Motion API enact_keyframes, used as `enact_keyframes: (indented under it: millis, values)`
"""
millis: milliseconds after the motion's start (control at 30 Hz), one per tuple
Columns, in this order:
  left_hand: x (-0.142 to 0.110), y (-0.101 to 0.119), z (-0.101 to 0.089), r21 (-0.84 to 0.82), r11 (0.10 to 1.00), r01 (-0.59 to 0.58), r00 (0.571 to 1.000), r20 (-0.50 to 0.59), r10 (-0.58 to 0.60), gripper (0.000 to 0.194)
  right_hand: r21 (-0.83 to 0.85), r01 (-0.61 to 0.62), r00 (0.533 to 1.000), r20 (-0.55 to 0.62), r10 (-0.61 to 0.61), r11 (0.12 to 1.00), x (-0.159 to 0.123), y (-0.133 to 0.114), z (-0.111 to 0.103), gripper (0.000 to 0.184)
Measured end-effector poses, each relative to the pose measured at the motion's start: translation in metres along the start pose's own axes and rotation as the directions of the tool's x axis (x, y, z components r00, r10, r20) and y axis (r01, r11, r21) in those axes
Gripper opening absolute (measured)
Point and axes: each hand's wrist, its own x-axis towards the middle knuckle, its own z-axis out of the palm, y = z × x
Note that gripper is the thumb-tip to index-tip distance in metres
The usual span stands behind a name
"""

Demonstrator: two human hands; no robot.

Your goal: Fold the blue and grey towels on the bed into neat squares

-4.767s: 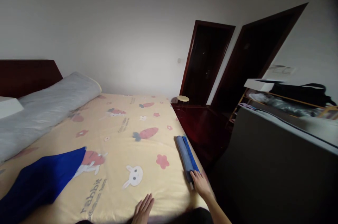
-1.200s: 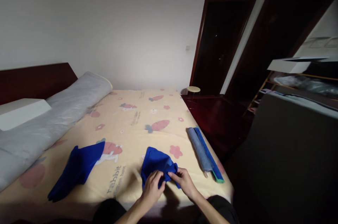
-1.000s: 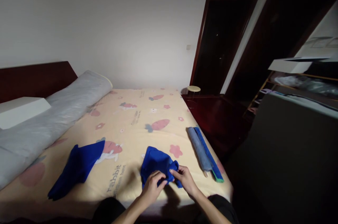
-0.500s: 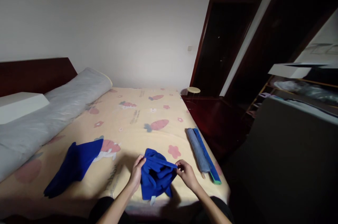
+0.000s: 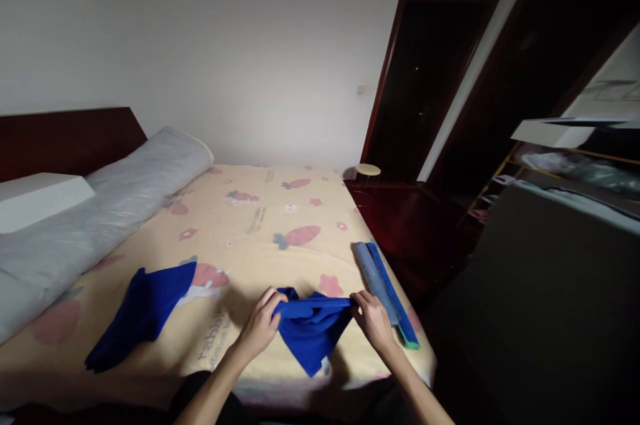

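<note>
A blue cloth [image 5: 315, 331] with a small white tag is stretched between my hands over the near edge of the bed [image 5: 260, 238]. My left hand [image 5: 263, 321] pinches its upper left corner. At the upper right corner, my right hand [image 5: 373, 319] grips the edge with closed fingers. The cloth's top edge is pulled nearly straight, and its lower part hangs to a point. To the left lies another blue cloth [image 5: 143, 318], crumpled on the sheet. Right of my right hand rest a rolled grey-blue cloth [image 5: 375, 281] and a blue one with a green end [image 5: 395, 295].
A long grey covered bolster [image 5: 125, 191] and a white box [image 5: 45, 198] lie along the headboard [image 5: 70, 141]. Beyond the bed's far right corner stands a round stool [image 5: 368, 170]. A dark panel [image 5: 550, 291] and a loaded shelf [image 5: 575, 161] are on the right.
My hands have moved apart, the right one going further right. The bunched blue cloth is now drawn out, with a taut top edge and a hanging point.
</note>
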Motion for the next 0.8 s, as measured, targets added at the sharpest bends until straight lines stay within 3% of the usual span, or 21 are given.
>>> enact_keyframes:
  millis: [67, 200, 367, 500, 633, 800]
  values:
    - [0.002, -0.004, -0.009, 0.054, 0.999, -0.001, 0.999, -0.046, 0.003, 0.039, 0.033, -0.006, 0.998, -0.056, 0.008, 0.999, 0.000, 0.001, 0.000, 0.021]
    - [0.007, -0.021, -0.024, 0.096, 0.995, 0.009, 0.984, -0.178, 0.008, 0.044, 0.284, -0.074, 0.975, -0.182, 0.129, 0.956, 0.002, -0.003, -0.005, 0.026]
    - [0.013, -0.036, -0.048, 0.003, 0.998, 0.063, 0.953, -0.297, -0.059, 0.032, 0.515, -0.131, 0.925, -0.243, 0.291, 0.847, 0.011, -0.015, -0.024, 0.041]
    - [0.014, -0.046, -0.069, -0.105, 0.980, 0.171, 0.903, -0.381, -0.198, 0.025, 0.550, -0.151, 0.952, -0.142, 0.270, 0.821, 0.015, -0.018, -0.039, 0.042]
    - [0.012, -0.061, -0.088, -0.129, 0.966, 0.226, 0.815, -0.518, -0.260, 0.030, 0.514, -0.111, 0.993, 0.019, 0.118, 0.850, 0.016, -0.017, -0.047, 0.036]
    - [0.007, -0.076, -0.110, -0.127, 0.956, 0.265, 0.730, -0.622, -0.284, 0.039, 0.409, -0.011, 0.973, 0.214, -0.084, 0.913, 0.017, -0.012, -0.054, 0.021]
